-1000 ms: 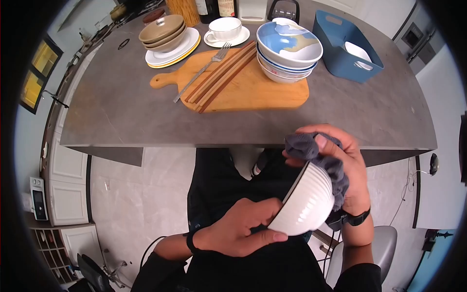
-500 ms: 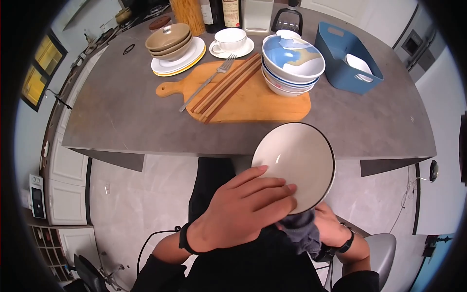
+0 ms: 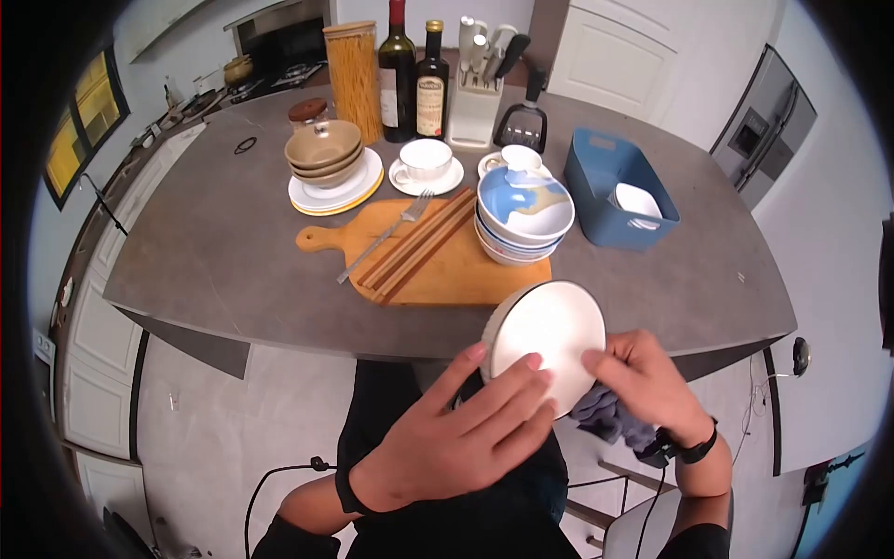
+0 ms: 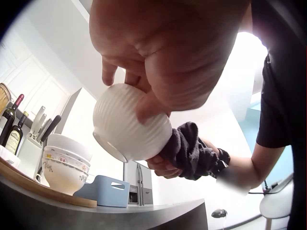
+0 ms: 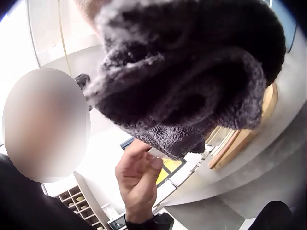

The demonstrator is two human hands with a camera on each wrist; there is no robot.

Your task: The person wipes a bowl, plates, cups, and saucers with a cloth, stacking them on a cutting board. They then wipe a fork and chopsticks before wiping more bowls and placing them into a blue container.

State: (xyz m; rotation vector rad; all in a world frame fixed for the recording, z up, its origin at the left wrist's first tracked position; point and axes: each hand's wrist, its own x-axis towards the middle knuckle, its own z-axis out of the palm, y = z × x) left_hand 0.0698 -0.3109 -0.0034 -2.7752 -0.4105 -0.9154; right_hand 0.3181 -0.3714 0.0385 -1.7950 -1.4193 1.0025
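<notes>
A white bowl [image 3: 551,321] with a dark rim and ribbed outside is held tilted over the counter's front edge, its inside facing up toward me. My left hand [image 3: 452,445] holds it from the left, fingers laid over the inside; the left wrist view shows the thumb against the ribbed wall [image 4: 127,122]. On the right side, my right hand [image 3: 647,384] grips the rim, thumb inside. A dark grey cloth [image 3: 610,416] hangs bunched under that hand and fills much of the right wrist view.
Beyond the bowl lies a wooden board [image 3: 410,291] with chopsticks [image 3: 419,247], a fork [image 3: 377,250] and stacked bowls [image 3: 526,219]. A blue basket [image 3: 615,210] stands right. Behind are cups, plates, brown bowls [image 3: 323,149], bottles [image 3: 398,88] and a knife block [image 3: 473,116].
The bowl turned from outside-facing to inside-facing, then shifted slightly down and left in view. My right hand came up from underneath to the right rim. The head view tilted up.
</notes>
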